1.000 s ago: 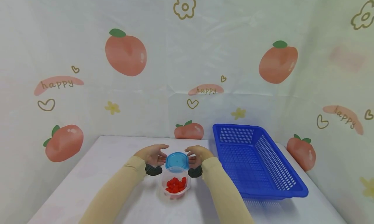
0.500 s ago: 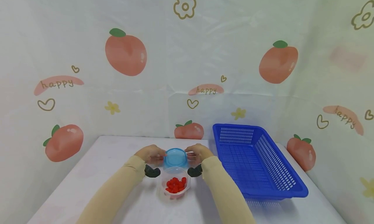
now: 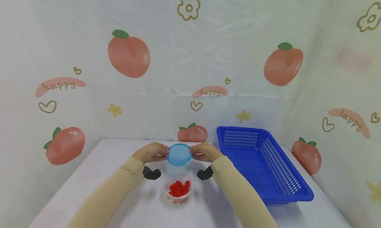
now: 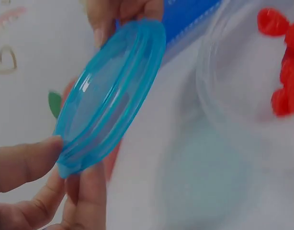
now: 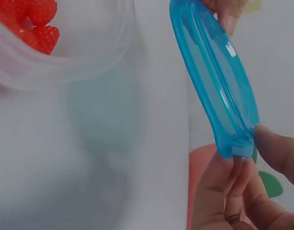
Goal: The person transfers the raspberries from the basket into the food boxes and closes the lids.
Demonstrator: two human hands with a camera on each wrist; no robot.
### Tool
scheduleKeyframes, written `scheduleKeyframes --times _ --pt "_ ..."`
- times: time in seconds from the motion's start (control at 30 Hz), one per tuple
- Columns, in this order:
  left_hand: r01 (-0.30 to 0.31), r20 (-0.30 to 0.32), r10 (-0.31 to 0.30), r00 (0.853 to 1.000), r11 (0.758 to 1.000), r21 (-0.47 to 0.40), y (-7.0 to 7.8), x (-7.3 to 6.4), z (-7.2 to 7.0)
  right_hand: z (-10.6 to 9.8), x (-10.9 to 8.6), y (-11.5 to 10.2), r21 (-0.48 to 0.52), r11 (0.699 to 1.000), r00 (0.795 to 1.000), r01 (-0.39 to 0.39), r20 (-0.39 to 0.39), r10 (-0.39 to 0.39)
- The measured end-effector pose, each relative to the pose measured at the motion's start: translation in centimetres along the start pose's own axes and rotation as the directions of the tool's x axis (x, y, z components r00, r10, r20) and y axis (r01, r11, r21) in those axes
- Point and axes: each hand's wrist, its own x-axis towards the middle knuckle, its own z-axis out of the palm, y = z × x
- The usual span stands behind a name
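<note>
Between both hands a round translucent blue lid [image 3: 179, 154] is held up above the table, behind a clear plastic bowl [image 3: 170, 192]. My left hand [image 3: 152, 152] pinches its left edge, thumb on top and fingers beneath. On the opposite edge my right hand [image 3: 205, 152] pinches it the same way. Inside the bowl lie several red raspberries [image 3: 179, 189], seen close up in the right wrist view as bumpy raspberries [image 5: 43, 25]. A bluish shadow of the lid falls on the table beside the bowl in both wrist views.
A large blue perforated basket [image 3: 265, 198] stands on the right of the white table [image 3: 119, 175], near my right forearm. Behind the table hangs a white curtain [image 3: 166, 56] printed with peaches, hearts and words.
Both hands have closed in on the lid from either side and gripped its edges. The lid has risen off the table and moved slightly away from the bowl, which stays in place.
</note>
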Motion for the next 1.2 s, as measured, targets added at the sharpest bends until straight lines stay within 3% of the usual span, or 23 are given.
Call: scheduleKeyframes --times 0.2,0.3,0.47,0.57,0.67,0.73,0.9,1.1,1.2 --pt "-0.147 0.015 0.146 0.989 0.988 0.041 1.2 -1.7 0.3 -0.6 -1.8 -1.0 -0.073 0.995 0.996 0.074 0.060 -0.070" --pt "-0.229 0.042 0.226 0.973 0.971 0.075 1.8 -2.9 0.3 -0.7 -2.8 -1.4 -0.084 0.989 0.989 0.121 0.090 -0.113" --pt "-0.327 0.027 0.326 0.945 0.933 0.154 2.1 -4.6 0.4 -0.8 -4.8 -1.7 -0.135 0.974 0.981 0.182 0.091 -0.170" --pt "-0.390 -0.007 0.400 0.916 0.896 0.211 1.8 -5.5 0.6 -0.8 -5.8 -1.7 -0.189 0.960 0.978 0.205 0.070 -0.196" --pt "-0.456 -0.041 0.483 0.875 0.849 0.265 1.3 -6.3 0.9 -0.8 -6.8 -1.4 -0.196 0.957 0.977 0.213 0.059 -0.205" --pt "-0.485 -0.063 0.525 0.849 0.821 0.299 0.9 -6.7 1.2 -0.8 -7.4 -1.1 -0.167 0.964 0.978 0.207 0.059 -0.200" --pt "-0.515 -0.113 0.589 0.800 0.771 0.375 -0.2 -7.5 2.2 -0.7 -8.6 -0.2 -0.071 0.979 0.979 0.192 0.080 -0.186" --pt "-0.582 -0.126 0.669 0.732 0.711 0.395 -1.6 -8.4 3.1 -1.0 -9.3 0.9 0.023 0.981 0.971 0.192 0.140 -0.193" --pt "-0.603 -0.118 0.685 0.718 0.698 0.385 -2.0 -8.5 3.3 -1.2 -9.4 1.4 0.049 0.980 0.965 0.194 0.168 -0.200"
